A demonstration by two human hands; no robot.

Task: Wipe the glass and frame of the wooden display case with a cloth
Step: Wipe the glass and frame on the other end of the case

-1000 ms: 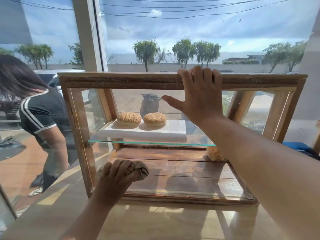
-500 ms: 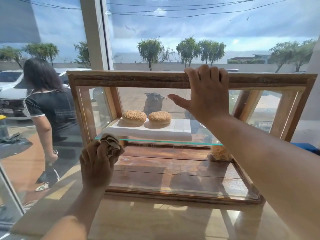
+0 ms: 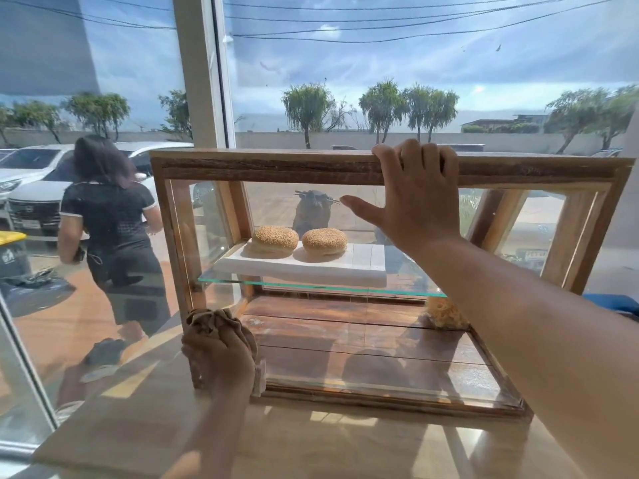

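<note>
The wooden display case [image 3: 262, 167] stands on a pale counter in front of a big window. My right hand [image 3: 420, 198] hooks its fingers over the top rail of the frame, thumb spread against the front glass. My left hand [image 3: 219, 354] grips a bunched brown cloth [image 3: 211, 321] and presses it against the lower part of the case's left front post. Inside, two sesame buns [image 3: 299, 240] lie on a white board on a glass shelf [image 3: 311, 288].
The counter [image 3: 311, 440] runs out toward me below the case. Beyond the window pane at the left a person in dark clothes [image 3: 110, 229] walks past parked cars. A window post [image 3: 200, 70] rises behind the case. Something blue [image 3: 615, 302] lies at the right edge.
My left hand carried the cloth from the lower front glass leftward onto the left post, up it, then back down to its lower part. My right hand stayed on the top rail.
</note>
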